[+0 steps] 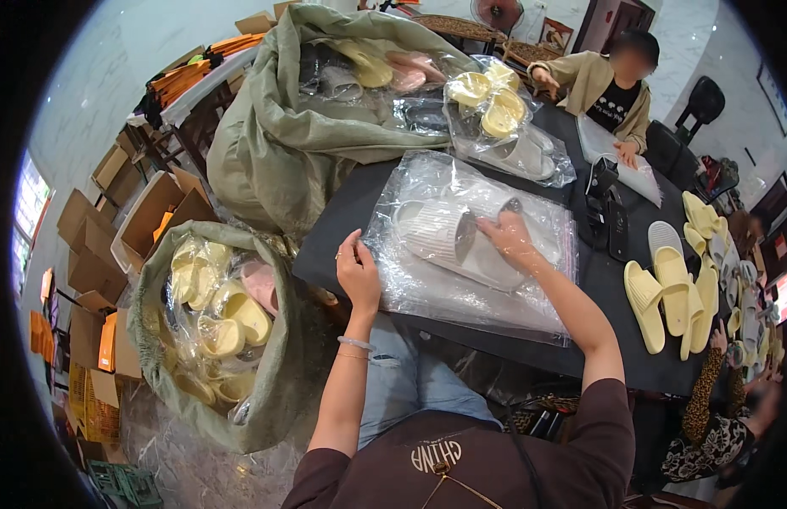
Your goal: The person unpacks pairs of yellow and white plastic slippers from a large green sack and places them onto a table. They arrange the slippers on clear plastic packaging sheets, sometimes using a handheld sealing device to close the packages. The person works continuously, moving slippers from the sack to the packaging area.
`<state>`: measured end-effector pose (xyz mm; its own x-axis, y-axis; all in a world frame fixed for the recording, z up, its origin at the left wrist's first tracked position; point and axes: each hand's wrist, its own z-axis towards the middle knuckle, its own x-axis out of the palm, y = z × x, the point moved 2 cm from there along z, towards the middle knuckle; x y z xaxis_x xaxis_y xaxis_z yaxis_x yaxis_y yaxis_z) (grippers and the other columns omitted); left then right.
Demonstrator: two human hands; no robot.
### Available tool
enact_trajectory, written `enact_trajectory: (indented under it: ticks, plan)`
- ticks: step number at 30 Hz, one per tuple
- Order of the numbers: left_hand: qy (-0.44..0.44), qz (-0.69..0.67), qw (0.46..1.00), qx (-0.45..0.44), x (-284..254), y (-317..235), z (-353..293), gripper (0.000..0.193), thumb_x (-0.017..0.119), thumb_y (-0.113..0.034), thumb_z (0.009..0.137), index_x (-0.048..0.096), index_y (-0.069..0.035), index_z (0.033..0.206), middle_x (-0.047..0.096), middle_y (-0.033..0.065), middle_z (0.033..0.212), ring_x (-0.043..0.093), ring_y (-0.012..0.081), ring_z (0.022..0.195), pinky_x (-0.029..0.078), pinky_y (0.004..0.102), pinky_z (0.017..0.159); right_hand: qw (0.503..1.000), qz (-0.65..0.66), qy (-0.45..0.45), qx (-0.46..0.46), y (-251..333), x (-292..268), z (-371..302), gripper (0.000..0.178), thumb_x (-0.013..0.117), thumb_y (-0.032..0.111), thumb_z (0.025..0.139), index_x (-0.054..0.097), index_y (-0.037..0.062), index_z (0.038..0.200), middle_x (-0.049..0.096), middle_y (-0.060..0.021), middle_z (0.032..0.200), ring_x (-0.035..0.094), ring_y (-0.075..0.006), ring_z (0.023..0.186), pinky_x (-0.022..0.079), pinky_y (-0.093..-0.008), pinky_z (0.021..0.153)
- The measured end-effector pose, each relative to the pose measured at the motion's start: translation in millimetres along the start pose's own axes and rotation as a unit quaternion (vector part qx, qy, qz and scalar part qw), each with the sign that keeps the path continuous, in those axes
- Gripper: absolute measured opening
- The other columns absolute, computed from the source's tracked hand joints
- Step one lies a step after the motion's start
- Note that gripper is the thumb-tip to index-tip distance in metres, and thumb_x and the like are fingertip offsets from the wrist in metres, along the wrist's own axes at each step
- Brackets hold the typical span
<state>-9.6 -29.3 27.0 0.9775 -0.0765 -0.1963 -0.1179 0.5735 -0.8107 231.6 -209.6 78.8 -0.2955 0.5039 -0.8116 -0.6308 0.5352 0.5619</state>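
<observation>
A pair of light grey slippers with ribbed straps lies with a clear plastic bag on the dark table before me. My right hand is at the slippers, its fingers curled against them near the strap opening. Plastic glare hides whether the fingers are inside the bag or on top of it. Beside the bag's left edge, my left hand is raised with fingers slightly bent and apart, holding nothing that I can see.
Bagged yellow slippers sit at the table's far side, by a large green sack of slippers. Another sack stands on the floor at left, near cardboard boxes. Loose yellow slippers lie right. Across, a person touches plastic bags.
</observation>
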Motion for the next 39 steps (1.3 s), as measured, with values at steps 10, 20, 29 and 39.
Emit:
enact_trajectory:
  ticks: [10, 20, 29, 39]
  plan:
    - [0.052, -0.029, 0.998, -0.013, -11.9, 4.0, 0.0, 0.021, 0.058, -0.007, 0.085, 0.066, -0.007, 0.104, 0.065, 0.0089, 0.088, 0.060, 0.0232, 0.084, 0.048, 0.0342, 0.077, 0.977, -0.060, -0.004, -0.206, -1.2, -22.0, 6.6, 0.044, 0.068, 0.037, 0.082, 0.062, -0.0067, 0.080, 0.064, -0.0196, 0.076, 0.057, -0.0248, 0.066, 0.045, -0.0387, 0.062]
    - [0.071, 0.056, 0.993, 0.074, -2.9, -6.1, -0.9, 0.019, 0.059, -0.008, 0.082, 0.068, -0.010, 0.099, 0.068, 0.0071, 0.087, 0.063, 0.0242, 0.082, 0.047, 0.0367, 0.076, 0.988, 0.029, 0.138, -0.059, -43.0, 3.9, 29.3, 0.050, 0.067, 0.030, 0.075, 0.061, 0.0004, 0.115, 0.056, -0.0207, 0.124, 0.051, -0.0342, 0.117, 0.041, -0.0362, 0.097]
    - [0.039, 0.031, 0.997, 0.062, -21.4, -10.1, -2.0, 0.024, 0.060, -0.005, 0.081, 0.068, -0.010, 0.103, 0.065, 0.0068, 0.082, 0.059, 0.0227, 0.080, 0.043, 0.0359, 0.077, 0.990, -0.133, -0.009, -0.046, 0.1, 20.8, 18.8, 0.033, 0.066, 0.030, 0.074, 0.068, -0.0003, 0.086, 0.065, -0.0241, 0.089, 0.062, -0.0403, 0.087, 0.049, -0.0445, 0.080]
    - [0.157, 0.339, 0.916, 0.144, -17.6, -38.5, -40.0, 0.016, 0.062, -0.013, 0.079, 0.068, -0.009, 0.093, 0.062, 0.0055, 0.075, 0.057, 0.0266, 0.080, 0.041, 0.0389, 0.070, 0.988, 0.064, 0.140, -0.032, -68.7, -16.2, 3.3, 0.035, 0.059, 0.019, 0.070, 0.064, -0.0039, 0.096, 0.066, -0.0241, 0.094, 0.063, -0.0394, 0.091, 0.049, -0.0422, 0.078]
